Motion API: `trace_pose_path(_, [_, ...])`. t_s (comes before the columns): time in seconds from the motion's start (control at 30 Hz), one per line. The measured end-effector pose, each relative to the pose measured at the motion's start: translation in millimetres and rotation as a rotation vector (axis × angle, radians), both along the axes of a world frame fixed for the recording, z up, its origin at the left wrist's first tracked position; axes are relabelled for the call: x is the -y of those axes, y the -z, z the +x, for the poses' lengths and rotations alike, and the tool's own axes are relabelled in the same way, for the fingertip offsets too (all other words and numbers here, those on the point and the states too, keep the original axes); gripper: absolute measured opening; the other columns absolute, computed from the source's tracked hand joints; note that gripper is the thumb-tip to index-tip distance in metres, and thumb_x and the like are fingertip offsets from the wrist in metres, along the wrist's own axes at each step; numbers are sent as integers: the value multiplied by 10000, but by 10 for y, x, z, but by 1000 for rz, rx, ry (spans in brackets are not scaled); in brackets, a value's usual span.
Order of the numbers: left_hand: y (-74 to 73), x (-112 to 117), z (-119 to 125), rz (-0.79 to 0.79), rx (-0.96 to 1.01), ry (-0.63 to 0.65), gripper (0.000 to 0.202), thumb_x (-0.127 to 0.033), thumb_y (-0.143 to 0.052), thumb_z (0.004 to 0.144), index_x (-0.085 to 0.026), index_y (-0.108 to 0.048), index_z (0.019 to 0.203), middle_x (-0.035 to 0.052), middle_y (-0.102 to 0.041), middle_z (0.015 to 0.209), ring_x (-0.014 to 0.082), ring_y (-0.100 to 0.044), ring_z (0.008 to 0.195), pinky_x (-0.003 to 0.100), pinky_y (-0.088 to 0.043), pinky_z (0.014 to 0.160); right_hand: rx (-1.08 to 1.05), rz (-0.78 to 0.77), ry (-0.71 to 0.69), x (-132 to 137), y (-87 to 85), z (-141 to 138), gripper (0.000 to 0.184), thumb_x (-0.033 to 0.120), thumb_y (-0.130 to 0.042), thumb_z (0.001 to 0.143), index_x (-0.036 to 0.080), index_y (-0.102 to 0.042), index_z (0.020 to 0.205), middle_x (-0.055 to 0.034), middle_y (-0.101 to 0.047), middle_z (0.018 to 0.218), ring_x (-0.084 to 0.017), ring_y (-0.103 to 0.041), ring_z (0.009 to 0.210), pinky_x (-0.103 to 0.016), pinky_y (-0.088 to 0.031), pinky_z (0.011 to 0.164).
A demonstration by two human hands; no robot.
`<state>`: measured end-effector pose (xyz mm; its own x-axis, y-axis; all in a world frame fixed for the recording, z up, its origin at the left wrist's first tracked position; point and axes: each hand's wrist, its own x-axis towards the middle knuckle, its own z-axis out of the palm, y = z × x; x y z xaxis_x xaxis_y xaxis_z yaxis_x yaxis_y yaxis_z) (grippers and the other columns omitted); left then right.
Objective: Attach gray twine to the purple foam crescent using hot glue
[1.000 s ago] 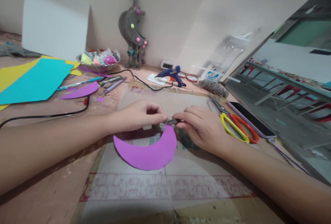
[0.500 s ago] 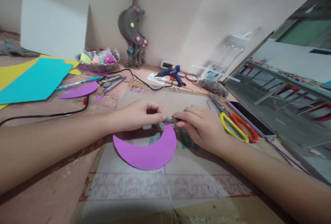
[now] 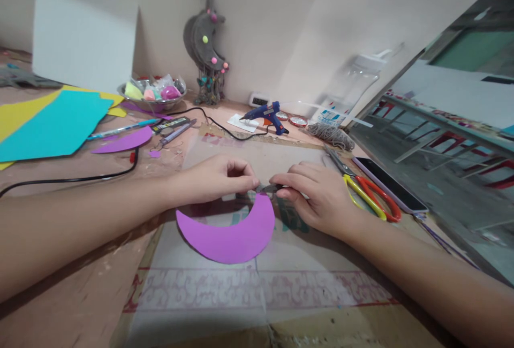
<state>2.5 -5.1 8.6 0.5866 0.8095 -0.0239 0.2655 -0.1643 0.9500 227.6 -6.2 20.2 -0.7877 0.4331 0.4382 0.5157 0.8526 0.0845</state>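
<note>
A purple foam crescent (image 3: 233, 235) lies flat on a cardboard mat (image 3: 257, 284) in front of me. My left hand (image 3: 217, 176) is curled, its fingertips pinched together at the crescent's upper right tip. My right hand (image 3: 317, 198) is closed round a small dark metal tool (image 3: 267, 189) whose tip meets my left fingertips over that same corner. What the left fingers hold is too small to make out.
Yellow and red scissors (image 3: 369, 195) and a phone (image 3: 389, 184) lie to the right. A blue glue gun (image 3: 267, 115) with a black cord (image 3: 80, 179), a bowl of pompoms (image 3: 155, 93), a grey moon decoration (image 3: 206, 43), pens and teal and yellow sheets (image 3: 52, 123) sit behind.
My right hand has shifted very slightly. Everything else is as it was.
</note>
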Motion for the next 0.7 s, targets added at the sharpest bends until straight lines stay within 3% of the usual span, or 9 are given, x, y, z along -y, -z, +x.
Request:
trace_pose_path(0.53, [-17,6,1,0,4,-4,181,-302,-558,809,-149,-578,714,-25,-571,643,84,-521,598,172,-368,504,28,82,22,-3,12,28,225,280,-471,905,152,-643,975,-40,-586,710,-152,-491,657,-285,-339,596])
trace_pose_path(0.6, [-23,11,2,-4,4,-2,183,-297,-552,817,-148,-574,714,-25,-567,637,79,-510,586,168,-358,493,5,28,34,11,1,20,231,294,-463,906,153,-631,976,-42,-591,723,-152,-499,664,-284,-344,602])
trace_pose_path(0.7, [-29,16,6,-4,7,-8,185,-300,-540,828,-148,-576,730,-29,-563,625,67,-477,545,165,-346,479,-152,-214,113,62,-46,-15,265,355,-446,903,146,-597,966,-40,-606,757,-137,-526,668,-260,-370,596])
